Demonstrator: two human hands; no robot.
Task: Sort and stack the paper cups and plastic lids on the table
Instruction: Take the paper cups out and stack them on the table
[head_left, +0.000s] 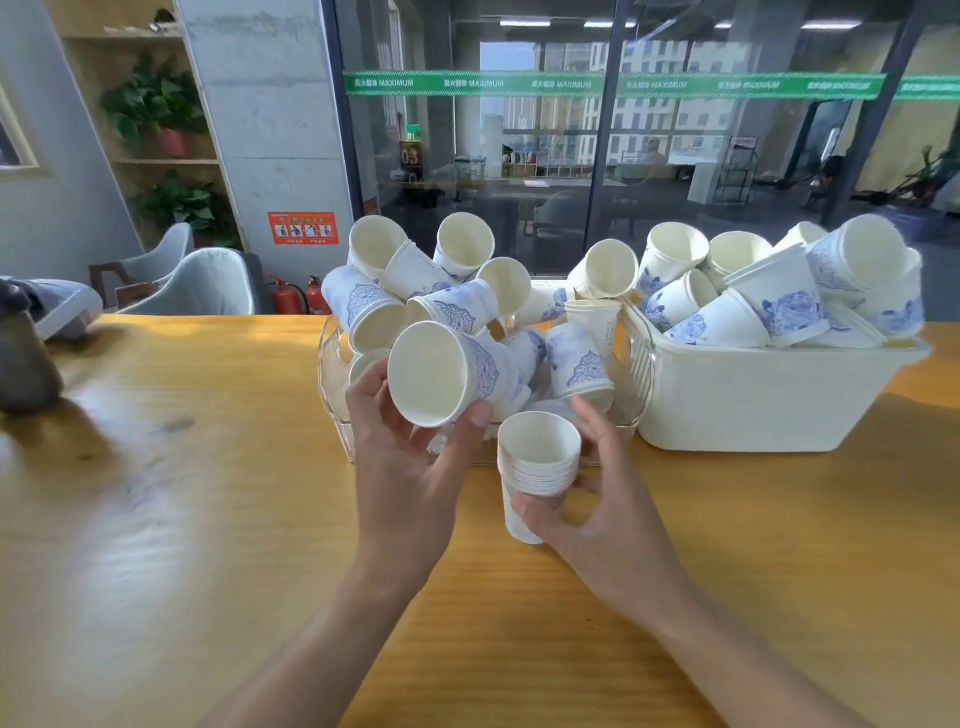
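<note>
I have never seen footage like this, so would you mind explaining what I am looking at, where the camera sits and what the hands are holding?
There is no machine here: a person works with two bare hands, filmed by one wide-angle camera worn on the head, looking forward and down. The left hand grips a single white paper cup with a blue pattern, tipped so its mouth faces the camera. The right hand holds an upright stack of nested white paper cups. On the yellow wooden table stand a clear plastic bin and, to its right, a cream plastic basket, both heaped with loose cups. I see no lids.
</note>
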